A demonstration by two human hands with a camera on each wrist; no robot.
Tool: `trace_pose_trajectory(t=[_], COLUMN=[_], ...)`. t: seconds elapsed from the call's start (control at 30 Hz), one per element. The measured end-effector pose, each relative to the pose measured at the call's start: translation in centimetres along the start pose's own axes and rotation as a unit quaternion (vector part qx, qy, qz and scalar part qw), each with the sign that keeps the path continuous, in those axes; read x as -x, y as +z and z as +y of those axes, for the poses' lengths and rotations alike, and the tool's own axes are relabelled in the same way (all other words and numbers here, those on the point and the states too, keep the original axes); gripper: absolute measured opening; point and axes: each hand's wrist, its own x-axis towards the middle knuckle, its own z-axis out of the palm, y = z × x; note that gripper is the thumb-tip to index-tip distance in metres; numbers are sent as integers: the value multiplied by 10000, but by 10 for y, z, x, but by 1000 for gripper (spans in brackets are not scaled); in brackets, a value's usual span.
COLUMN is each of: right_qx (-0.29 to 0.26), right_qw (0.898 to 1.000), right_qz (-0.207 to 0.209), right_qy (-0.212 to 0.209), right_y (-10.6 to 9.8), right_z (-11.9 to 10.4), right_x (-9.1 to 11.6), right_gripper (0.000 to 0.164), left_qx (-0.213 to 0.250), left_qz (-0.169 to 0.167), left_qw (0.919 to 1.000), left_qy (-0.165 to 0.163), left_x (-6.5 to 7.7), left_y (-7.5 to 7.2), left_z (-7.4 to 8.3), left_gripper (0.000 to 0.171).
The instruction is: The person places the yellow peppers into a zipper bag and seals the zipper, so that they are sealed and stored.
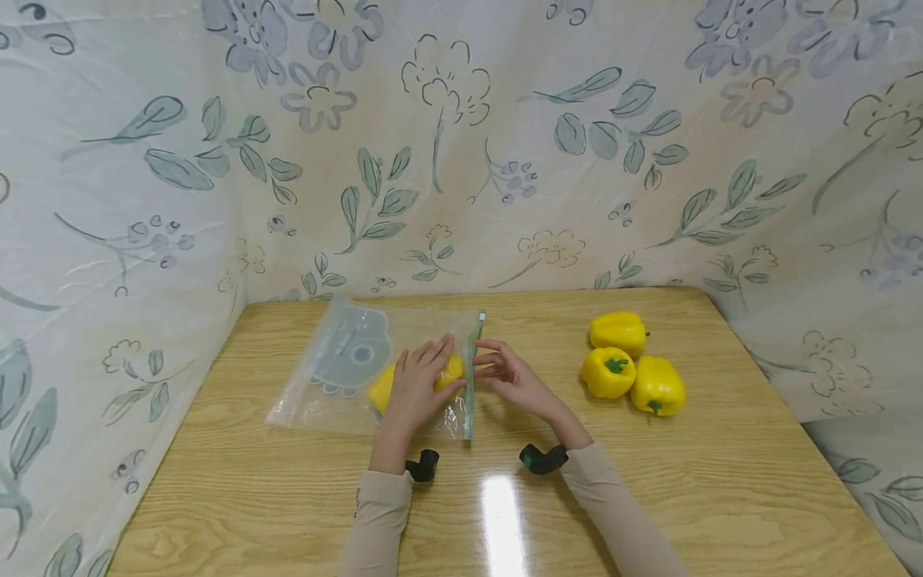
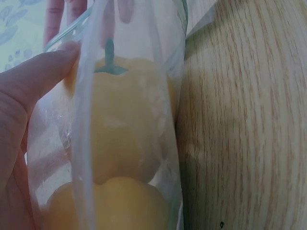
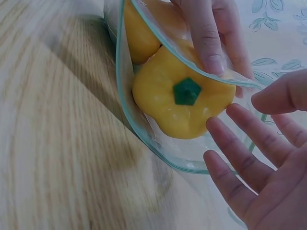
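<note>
A clear zip bag (image 1: 425, 320) with a grey cartoon print lies on its side, its green-edged mouth (image 3: 187, 167) gaping to the right. Yellow bell peppers are inside; one pepper (image 3: 165, 103) sits at the mouth, its green stem facing out, and another pepper (image 3: 139, 40) is behind it. My left hand (image 1: 418, 389) rests on top of the bag over the peppers, fingers extended and thumb (image 2: 43, 74) against the plastic near the mouth. My right hand (image 1: 521, 385) is at the opening with fingers spread, fingertips right by the bag's rim and the front pepper, gripping nothing.
Three more yellow bell peppers are grouped on the right of the wooden table (image 1: 721, 481): one at the back (image 1: 618, 332), one in front (image 1: 608, 373), one to the right (image 1: 658, 386). A floral cloth (image 1: 461, 216) hangs behind the table. Black wrist devices (image 1: 542, 459) sit by both sleeves.
</note>
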Motion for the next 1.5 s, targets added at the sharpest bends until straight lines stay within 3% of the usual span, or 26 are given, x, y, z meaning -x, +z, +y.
trace_pose_trajectory(t=[0.33, 0.67, 1.03, 1.23, 1.5], right_qx=[107, 382, 592, 767, 1216], right_qw=[9998, 9989, 9973, 9962, 9925], right_qz=[-119, -200, -415, -376, -128], right_qy=[107, 173, 86, 156, -86], right_y=[0, 6, 3, 0, -7], right_z=[-5, -38, -42, -44, -49], right_x=[0, 0, 0, 3, 11], right_gripper=[57, 55, 58, 59, 57], left_qx=[-2, -13, -109, -160, -167], left_qz=[90, 95, 27, -4, -47], left_qw=[10000, 10000, 9999, 9999, 9998], left_qy=[40, -15, -32, 16, -45], left_x=[1, 1, 0, -1, 0], left_y=[1, 0, 1, 3, 3], left_z=[0, -1, -2, -2, 0], left_gripper=[71, 71, 71, 71, 71])
